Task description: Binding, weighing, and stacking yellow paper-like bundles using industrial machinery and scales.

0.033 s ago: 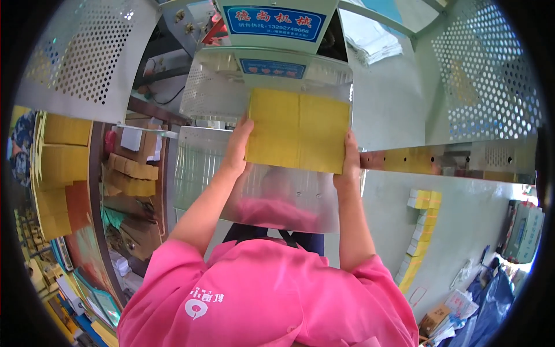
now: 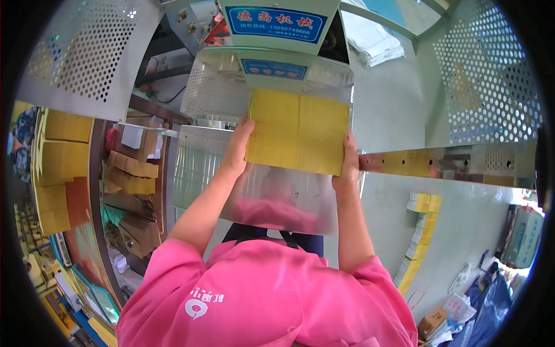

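A flat yellow cardboard piece (image 2: pixel 298 132) with a crease down its middle is held between my two hands. My left hand (image 2: pixel 237 147) grips its left edge, with the thumb along the side. At its right edge my right hand (image 2: pixel 348 163) is closed the same way. Whether it is one sheet or a stack, I cannot tell. Beneath it lies the shiny metal table (image 2: pixel 283 199) of a machine, which reflects my pink shirt. Fingers under the cardboard are hidden.
Perforated metal guards (image 2: pixel 87 58) flank the machine (image 2: pixel 280 43). A metal bar (image 2: pixel 433 165) with holes extends right. Yellow cardboard stacks (image 2: pixel 66 162) lie on a left-hand table, beside a person in patterned clothing (image 2: pixel 24 144). Yellow-and-white bundles (image 2: pixel 417 243) line the floor at right.
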Action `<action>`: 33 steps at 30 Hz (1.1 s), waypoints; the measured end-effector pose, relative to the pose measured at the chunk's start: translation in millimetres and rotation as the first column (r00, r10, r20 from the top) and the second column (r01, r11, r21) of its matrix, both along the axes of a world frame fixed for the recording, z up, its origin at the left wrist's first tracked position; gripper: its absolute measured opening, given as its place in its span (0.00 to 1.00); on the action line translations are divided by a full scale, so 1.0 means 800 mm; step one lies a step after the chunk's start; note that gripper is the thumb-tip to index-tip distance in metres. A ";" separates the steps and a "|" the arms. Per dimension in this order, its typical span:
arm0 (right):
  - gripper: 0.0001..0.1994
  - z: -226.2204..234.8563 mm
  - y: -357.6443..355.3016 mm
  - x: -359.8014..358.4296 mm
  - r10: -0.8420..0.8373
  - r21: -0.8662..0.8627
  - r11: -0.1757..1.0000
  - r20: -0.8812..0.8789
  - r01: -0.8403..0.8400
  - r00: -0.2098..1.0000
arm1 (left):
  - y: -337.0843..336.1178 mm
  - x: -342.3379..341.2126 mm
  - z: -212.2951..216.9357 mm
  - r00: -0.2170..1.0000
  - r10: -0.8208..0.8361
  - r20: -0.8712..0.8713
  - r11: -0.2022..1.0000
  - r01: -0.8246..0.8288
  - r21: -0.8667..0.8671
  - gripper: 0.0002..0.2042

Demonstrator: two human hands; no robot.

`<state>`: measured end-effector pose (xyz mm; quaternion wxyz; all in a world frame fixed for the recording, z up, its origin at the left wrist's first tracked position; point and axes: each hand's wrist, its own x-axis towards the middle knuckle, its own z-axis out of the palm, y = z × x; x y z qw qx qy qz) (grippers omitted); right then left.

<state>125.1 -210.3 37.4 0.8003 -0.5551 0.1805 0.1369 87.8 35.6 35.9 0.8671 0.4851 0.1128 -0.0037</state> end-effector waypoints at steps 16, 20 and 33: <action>0.26 -0.010 -0.009 -0.006 0.001 0.150 0.989 0.003 -0.002 1.000 | -0.014 -0.005 -0.019 0.992 0.000 -0.125 0.997 0.009 0.074 0.27; 0.25 -0.006 -0.001 0.007 -0.078 0.115 0.989 -0.116 0.091 0.990 | -0.023 -0.002 -0.020 0.996 0.049 -0.080 0.995 -0.042 0.086 0.26; 0.28 -0.014 -0.019 -0.004 0.053 0.223 0.974 -0.035 -0.044 0.998 | -0.034 0.006 -0.001 0.990 -0.081 -0.119 0.993 0.091 0.076 0.25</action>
